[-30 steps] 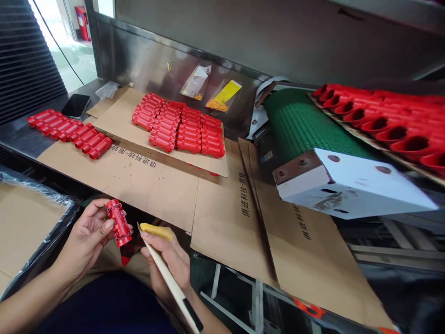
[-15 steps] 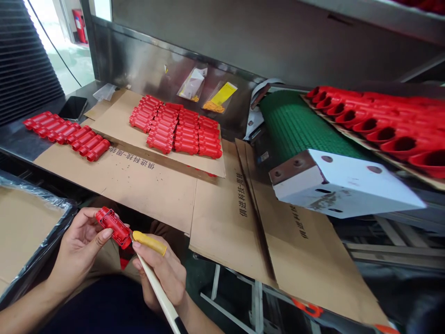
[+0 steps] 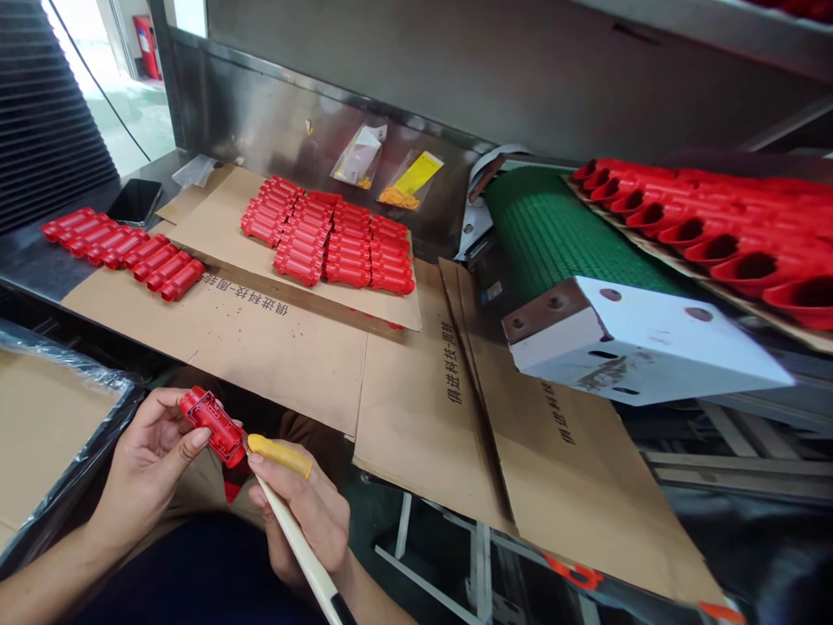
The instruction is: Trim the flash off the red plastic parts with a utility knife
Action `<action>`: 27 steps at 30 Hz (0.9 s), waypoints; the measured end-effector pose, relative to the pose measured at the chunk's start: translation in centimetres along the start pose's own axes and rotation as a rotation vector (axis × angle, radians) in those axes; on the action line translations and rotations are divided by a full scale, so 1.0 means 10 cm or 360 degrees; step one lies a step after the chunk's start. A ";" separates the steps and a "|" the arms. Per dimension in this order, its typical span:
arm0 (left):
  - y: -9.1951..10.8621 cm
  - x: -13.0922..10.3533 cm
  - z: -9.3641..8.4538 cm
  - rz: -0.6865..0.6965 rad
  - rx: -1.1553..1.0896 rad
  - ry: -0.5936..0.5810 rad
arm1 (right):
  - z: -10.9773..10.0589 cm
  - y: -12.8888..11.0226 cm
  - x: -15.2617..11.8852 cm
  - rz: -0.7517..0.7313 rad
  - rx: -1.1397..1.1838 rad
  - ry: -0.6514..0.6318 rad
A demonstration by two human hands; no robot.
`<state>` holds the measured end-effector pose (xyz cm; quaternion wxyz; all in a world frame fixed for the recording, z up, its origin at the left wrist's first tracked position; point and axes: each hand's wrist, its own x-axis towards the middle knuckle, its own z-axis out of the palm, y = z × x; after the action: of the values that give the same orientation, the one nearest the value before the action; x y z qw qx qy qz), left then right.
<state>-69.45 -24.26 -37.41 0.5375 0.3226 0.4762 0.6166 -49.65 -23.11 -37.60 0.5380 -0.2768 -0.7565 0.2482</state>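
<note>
A red plastic housing (image 3: 217, 427) is pinched between the thumb and fingers of my left hand (image 3: 151, 469), its recessed side with small holes facing up. My right hand (image 3: 305, 503) grips a slim tool with a long cream handle (image 3: 296, 538) and a black band near its end, much like a pen. The tool's thin tip meets the right end of the housing; its exact shape is too small to make out. A yellow finger cot (image 3: 279, 455) covers my right index finger. Both hands are above my lap, in front of the bench edge.
Cardboard sheets (image 3: 292, 347) cover the bench, with rows of red housings (image 3: 303, 252) on them and another row (image 3: 123, 247) at left. A phone (image 3: 135, 201) lies behind. At right, a green conveyor belt (image 3: 560, 226) carries more red parts (image 3: 722, 226). A plastic-lined box (image 3: 52, 425) stands at left.
The view has shifted very slightly. My hands, the housing and the tool keep almost the same position, with the tip still at the housing's right end.
</note>
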 end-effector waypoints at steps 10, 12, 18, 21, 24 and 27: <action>-0.02 -0.03 -0.03 0.0044 0.0052 0.0012 | 0.01 -0.06 -0.02 0.0075 -0.0026 0.0008; -0.02 -0.03 -0.01 0.0038 0.0047 0.0019 | 0.01 -0.06 -0.03 0.0078 -0.0027 0.0012; 0.03 -0.03 0.04 0.0028 0.0041 0.0057 | 0.01 -0.07 -0.03 0.0121 0.0032 0.0025; 0.04 -0.04 0.05 0.0063 0.0071 0.0093 | 0.01 -0.07 -0.04 0.0122 0.0074 0.0037; 0.05 -0.09 0.05 0.0211 0.0180 0.0098 | -0.02 -0.06 -0.03 0.0176 0.0105 -0.0007; 0.07 -0.13 0.07 0.0384 0.0343 0.0096 | -0.07 -0.02 0.03 0.0298 0.0196 -0.0106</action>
<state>-68.81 -25.37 -36.38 0.4072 0.4145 0.5133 0.6315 -49.14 -22.95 -37.05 0.5031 -0.3044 -0.7280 0.3524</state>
